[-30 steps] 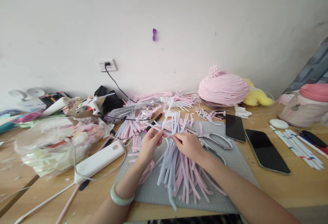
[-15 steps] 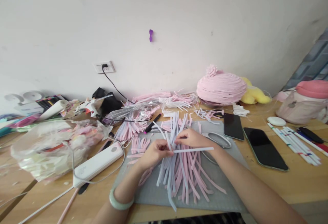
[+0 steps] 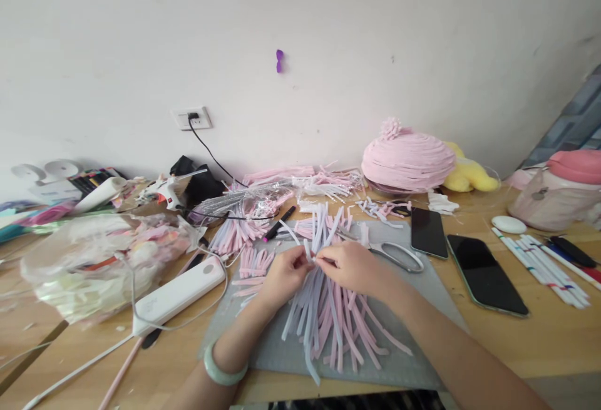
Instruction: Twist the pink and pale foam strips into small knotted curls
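Observation:
My left hand (image 3: 288,275) is closed in a pinch on a pale blue pipe cleaner (image 3: 307,248) above the middle of the mat. Fingertip to fingertip with it, my right hand (image 3: 345,265) pinches the same piece; its far end is hidden by the fingers. Below both hands a loose heap of pale blue and pink pipe cleaners (image 3: 340,328) fans out over the grey cutting mat (image 3: 399,353). Partly under my right hand lie scissors (image 3: 402,256) with a grey handle. Small bundles of folded pink pipe cleaners (image 3: 255,262) rest left of my left hand.
Two phones (image 3: 488,275) (image 3: 429,233) and several white markers (image 3: 539,266) lie to the right. A pink domed pipe cleaner piece (image 3: 408,161) stands at the back. To the left are a white power strip (image 3: 181,294), a plastic bag of scraps (image 3: 107,266) and a glue gun (image 3: 169,192).
My right hand has come down and in to meet my left fingertips. The pale strip that stuck out to the right across my right wrist no longer shows there.

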`<state>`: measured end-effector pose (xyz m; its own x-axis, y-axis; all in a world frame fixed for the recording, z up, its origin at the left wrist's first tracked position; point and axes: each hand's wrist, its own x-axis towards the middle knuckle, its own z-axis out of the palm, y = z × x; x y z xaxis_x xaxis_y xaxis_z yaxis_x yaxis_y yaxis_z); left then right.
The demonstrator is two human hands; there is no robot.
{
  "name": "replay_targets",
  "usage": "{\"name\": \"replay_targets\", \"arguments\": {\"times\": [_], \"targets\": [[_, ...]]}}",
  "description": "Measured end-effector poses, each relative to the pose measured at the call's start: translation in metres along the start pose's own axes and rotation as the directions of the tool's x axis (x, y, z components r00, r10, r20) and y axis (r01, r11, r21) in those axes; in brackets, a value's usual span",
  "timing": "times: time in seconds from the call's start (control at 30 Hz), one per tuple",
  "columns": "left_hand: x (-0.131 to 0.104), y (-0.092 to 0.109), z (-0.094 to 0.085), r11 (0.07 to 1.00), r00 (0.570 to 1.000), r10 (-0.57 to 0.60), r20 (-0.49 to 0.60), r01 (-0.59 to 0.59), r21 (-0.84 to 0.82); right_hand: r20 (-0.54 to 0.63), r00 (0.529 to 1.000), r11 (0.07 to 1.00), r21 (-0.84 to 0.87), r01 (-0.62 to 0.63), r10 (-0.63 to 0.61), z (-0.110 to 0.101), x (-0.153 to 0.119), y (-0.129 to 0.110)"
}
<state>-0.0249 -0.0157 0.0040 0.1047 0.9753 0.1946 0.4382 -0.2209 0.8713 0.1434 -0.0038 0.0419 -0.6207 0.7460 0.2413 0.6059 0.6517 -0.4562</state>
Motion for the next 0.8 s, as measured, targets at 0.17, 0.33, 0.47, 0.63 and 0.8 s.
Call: {"name": "replay_targets", "arguments": {"times": [0.17, 0.33, 0.47, 0.63, 0.8], "targets": [[0.003, -0.002, -0.005, 0.990, 0.981, -0.052, -0.187, 0.026, -0.140, -0.061, 0.997, 0.998, 0.024, 0.055, -0.053, 0.020, -0.003, -0.007], [0.002, 0.005, -0.007, 0.917, 0.959, -0.177, -0.220, 0.079, -0.391, -0.005, 1.000, 0.962, 0.273, -0.025, 0.028, 0.020, 0.005, 0.007], [0.001, 0.006, -0.006, 0.815, 0.969, -0.209, -0.134, 0.097, -0.571, 0.119, 0.989, 0.891, 0.433, -0.135, 0.092, 0.018, 0.013, 0.021], [-0.002, 0.006, -0.007, 0.790, 0.982, -0.178, 0.064, 0.181, -0.586, 0.206, 0.975, 0.874, 0.457, -0.168, 0.080, 0.015, 0.018, 0.037], [-0.007, 0.011, -0.009, 0.943, 0.958, -0.067, 0.278, 0.152, -0.297, 0.322, 0.944, 0.861, 0.460, -0.215, 0.064, 0.005, 0.018, 0.046]]}}
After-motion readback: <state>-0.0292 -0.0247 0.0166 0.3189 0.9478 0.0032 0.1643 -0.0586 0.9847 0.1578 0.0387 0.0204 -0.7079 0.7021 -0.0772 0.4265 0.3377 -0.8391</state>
